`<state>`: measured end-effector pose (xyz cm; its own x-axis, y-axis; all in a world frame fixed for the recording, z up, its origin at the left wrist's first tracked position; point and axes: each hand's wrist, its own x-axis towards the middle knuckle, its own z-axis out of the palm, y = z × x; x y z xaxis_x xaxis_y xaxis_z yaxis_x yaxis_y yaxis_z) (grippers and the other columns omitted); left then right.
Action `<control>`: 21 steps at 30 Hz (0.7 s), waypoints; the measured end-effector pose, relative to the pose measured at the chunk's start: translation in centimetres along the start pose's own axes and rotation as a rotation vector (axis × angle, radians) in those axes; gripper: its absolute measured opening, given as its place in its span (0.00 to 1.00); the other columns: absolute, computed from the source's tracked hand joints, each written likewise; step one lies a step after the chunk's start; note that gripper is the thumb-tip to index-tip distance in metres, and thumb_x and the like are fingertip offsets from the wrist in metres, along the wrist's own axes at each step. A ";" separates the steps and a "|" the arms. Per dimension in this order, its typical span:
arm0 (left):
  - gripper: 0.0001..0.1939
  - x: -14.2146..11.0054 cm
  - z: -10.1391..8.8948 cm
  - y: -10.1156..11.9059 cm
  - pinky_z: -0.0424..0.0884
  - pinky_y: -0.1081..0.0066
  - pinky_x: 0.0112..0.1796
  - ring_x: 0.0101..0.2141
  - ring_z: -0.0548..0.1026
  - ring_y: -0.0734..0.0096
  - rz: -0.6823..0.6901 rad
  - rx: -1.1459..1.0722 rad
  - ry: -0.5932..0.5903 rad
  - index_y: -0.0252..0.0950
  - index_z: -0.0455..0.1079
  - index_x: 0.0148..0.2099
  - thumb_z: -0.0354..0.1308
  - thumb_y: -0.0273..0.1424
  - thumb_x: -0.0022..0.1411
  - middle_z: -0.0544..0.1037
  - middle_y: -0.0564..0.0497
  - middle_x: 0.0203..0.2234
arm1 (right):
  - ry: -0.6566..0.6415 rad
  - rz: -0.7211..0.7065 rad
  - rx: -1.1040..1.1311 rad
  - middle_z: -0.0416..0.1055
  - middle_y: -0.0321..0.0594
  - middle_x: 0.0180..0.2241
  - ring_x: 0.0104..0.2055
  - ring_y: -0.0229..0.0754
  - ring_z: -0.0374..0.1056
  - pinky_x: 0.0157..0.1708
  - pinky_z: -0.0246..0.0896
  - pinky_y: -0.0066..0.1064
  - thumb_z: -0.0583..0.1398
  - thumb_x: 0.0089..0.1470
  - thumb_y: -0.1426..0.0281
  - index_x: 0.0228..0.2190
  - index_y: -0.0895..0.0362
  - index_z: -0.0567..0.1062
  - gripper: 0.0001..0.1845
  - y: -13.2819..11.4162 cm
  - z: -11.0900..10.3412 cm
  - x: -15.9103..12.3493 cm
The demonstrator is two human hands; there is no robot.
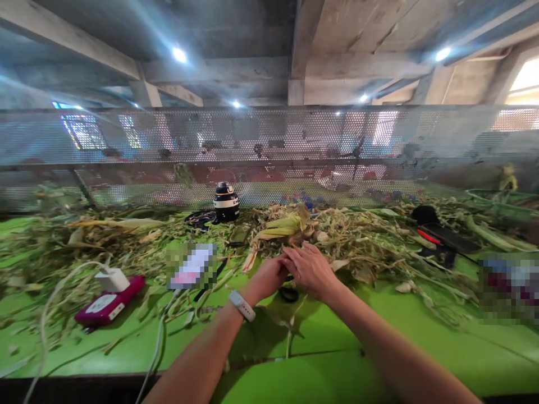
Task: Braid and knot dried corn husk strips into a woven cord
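Observation:
My left hand (268, 277) and my right hand (310, 270) meet over the middle of the green table (320, 331). The right hand's fingers are stretched out and lie over the left hand's fingers, which are mostly hidden. No object shows in either hand. A pale smart band (241, 306) is on my left wrist. Just beyond the fingers, a yellow-green corn husk (282, 227) lies on a heap of dry husks and leaves (357, 238). Under my hands, a small black ring-shaped thing (288, 294) rests on the table.
To the left are a magenta power strip (110, 303) with a white charger (112, 279), and a phone (192, 267) on a white cable. A black bottle (226, 203) stands at the back, before a perforated metal screen (269, 151). A black-and-red device (438, 233) lies right.

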<state>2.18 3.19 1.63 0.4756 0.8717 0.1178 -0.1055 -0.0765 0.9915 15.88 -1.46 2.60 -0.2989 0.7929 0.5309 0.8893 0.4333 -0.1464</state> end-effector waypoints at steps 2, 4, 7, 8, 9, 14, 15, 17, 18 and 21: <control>0.03 0.1 -0.9 0.3 0.61 0.74 0.25 0.24 0.65 0.70 0.023 0.199 -0.204 0.38 0.70 0.27 0.60 0.31 0.50 0.69 0.53 0.19 | -0.128 0.025 0.037 0.75 0.46 0.31 0.33 0.44 0.69 0.38 0.59 0.34 0.49 0.62 0.65 0.38 0.57 0.75 0.17 0.9 -0.1 0.1; 0.10 0.1 -1.9 0.9 0.58 0.74 0.20 0.17 0.59 0.74 -0.067 0.324 -0.360 0.37 0.71 0.28 0.60 0.39 0.52 0.63 0.56 0.15 | -0.263 0.004 0.143 0.75 0.43 0.29 0.30 0.41 0.68 0.32 0.57 0.30 0.50 0.61 0.67 0.31 0.56 0.76 0.16 2.0 -0.8 0.2; 0.20 0.1 -3.3 1.6 0.55 0.75 0.17 0.15 0.57 0.76 -0.137 0.364 -0.474 0.35 0.72 0.30 0.58 0.49 0.52 0.59 0.58 0.12 | -0.362 -0.032 0.302 0.73 0.39 0.25 0.27 0.39 0.65 0.29 0.55 0.28 0.54 0.57 0.69 0.26 0.56 0.76 0.13 3.0 -2.2 0.4; 0.22 0.1 -3.6 1.7 0.55 0.75 0.17 0.14 0.56 0.77 -0.158 0.349 -0.502 0.35 0.72 0.30 0.57 0.51 0.51 0.58 0.59 0.11 | -0.370 -0.038 0.353 0.72 0.38 0.24 0.27 0.39 0.64 0.28 0.54 0.27 0.55 0.56 0.69 0.25 0.56 0.76 0.13 3.1 -2.7 0.4; 0.23 0.1 -3.8 1.9 0.55 0.75 0.17 0.14 0.55 0.78 -0.179 0.335 -0.522 0.35 0.72 0.31 0.57 0.52 0.51 0.57 0.59 0.11 | -0.377 -0.039 0.406 0.71 0.37 0.23 0.26 0.38 0.64 0.28 0.54 0.27 0.55 0.55 0.69 0.24 0.55 0.76 0.12 3.2 -3.0 0.4; 0.23 -0.1 -4.8 2.5 0.53 0.76 0.16 0.14 0.54 0.79 -0.227 0.324 -0.596 0.35 0.73 0.29 0.57 0.52 0.51 0.56 0.59 0.11 | -0.533 0.012 0.585 0.70 0.34 0.21 0.24 0.37 0.64 0.26 0.56 0.27 0.56 0.54 0.66 0.24 0.55 0.77 0.12 3.4 -4.0 0.2; 0.22 -0.1 -5.0 2.6 0.52 0.76 0.16 0.14 0.54 0.79 -0.225 0.320 -0.611 0.35 0.73 0.29 0.57 0.51 0.52 0.56 0.59 0.11 | -0.576 0.034 0.603 0.70 0.35 0.21 0.24 0.38 0.65 0.26 0.57 0.27 0.56 0.54 0.66 0.25 0.55 0.77 0.13 3.5 -4.2 0.1; 0.22 -0.1 -5.4 2.7 0.53 0.76 0.17 0.14 0.53 0.79 -0.228 0.294 -0.621 0.35 0.72 0.28 0.58 0.51 0.51 0.56 0.59 0.11 | -0.633 0.077 0.647 0.72 0.36 0.23 0.26 0.38 0.67 0.28 0.60 0.28 0.55 0.55 0.64 0.26 0.55 0.77 0.13 3.7 -4.7 0.1; 0.22 -0.1 -5.6 2.8 0.53 0.75 0.17 0.14 0.53 0.79 -0.239 0.275 -0.615 0.35 0.72 0.28 0.58 0.51 0.51 0.56 0.59 0.11 | -0.643 0.094 0.671 0.73 0.36 0.24 0.27 0.39 0.68 0.30 0.61 0.29 0.55 0.55 0.64 0.27 0.55 0.77 0.13 3.7 -4.9 0.1; 0.21 0.0 -6.2 2.7 0.54 0.76 0.17 0.14 0.50 0.80 -0.286 0.215 -0.585 0.35 0.72 0.28 0.60 0.50 0.50 0.54 0.61 0.11 | -0.650 0.139 0.742 0.74 0.37 0.26 0.29 0.40 0.69 0.33 0.62 0.31 0.57 0.53 0.62 0.26 0.55 0.77 0.12 3.8 -5.7 0.2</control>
<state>-3.52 5.96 4.00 0.8587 0.4720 -0.1998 0.2415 -0.0289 0.9700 21.21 -2.07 6.93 -0.5372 0.8414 -0.0580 0.5555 0.3013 -0.7750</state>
